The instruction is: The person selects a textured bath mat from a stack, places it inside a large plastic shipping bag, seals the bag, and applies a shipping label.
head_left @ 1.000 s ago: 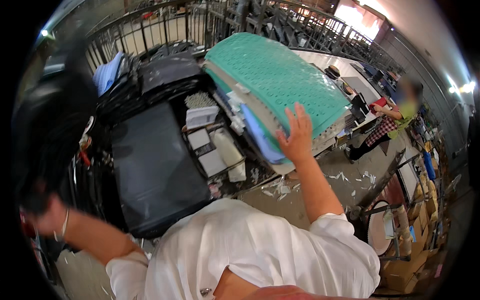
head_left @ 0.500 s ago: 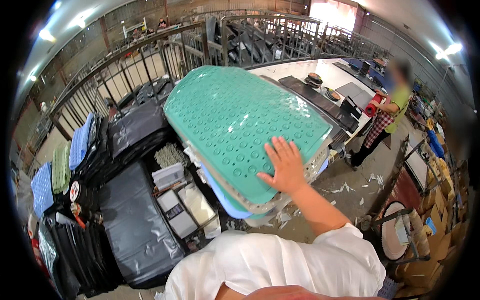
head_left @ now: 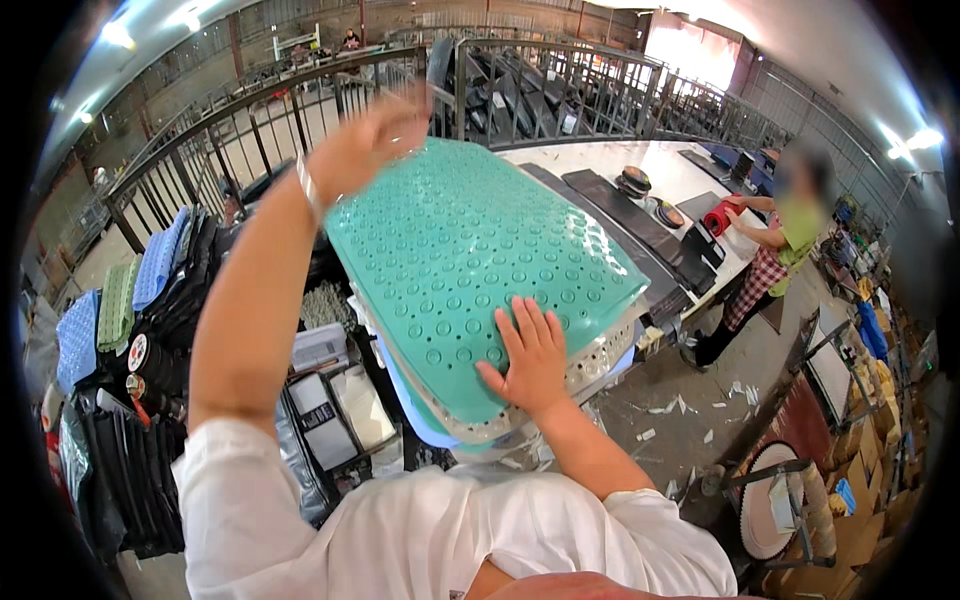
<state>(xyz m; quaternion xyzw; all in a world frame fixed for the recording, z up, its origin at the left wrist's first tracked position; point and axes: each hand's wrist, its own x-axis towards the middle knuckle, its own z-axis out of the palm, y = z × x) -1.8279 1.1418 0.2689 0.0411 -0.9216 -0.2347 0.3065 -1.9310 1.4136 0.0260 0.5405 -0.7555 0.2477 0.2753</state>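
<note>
Lying flat on the green mat (head_left: 480, 255) atop a pile (head_left: 597, 364), the right hand (head_left: 528, 365) remains spread; the left hand (head_left: 365, 145), unseen just before, blurs by the mat's far end, grip unclear.

Shiny and knobbly, with metal and cloth around.
Looks like glossy, bumpy plastic on the green mat (head_left: 470, 260); smooth and lightly reflective on the white table (head_left: 600, 160); dull dark metal along the railing (head_left: 462, 95); soft, matt cloth in the shirt (head_left: 420, 540); rough and shaggy on the grey bundle (head_left: 324, 305); plain and matt on the brown cardboard (head_left: 868, 490).
</note>
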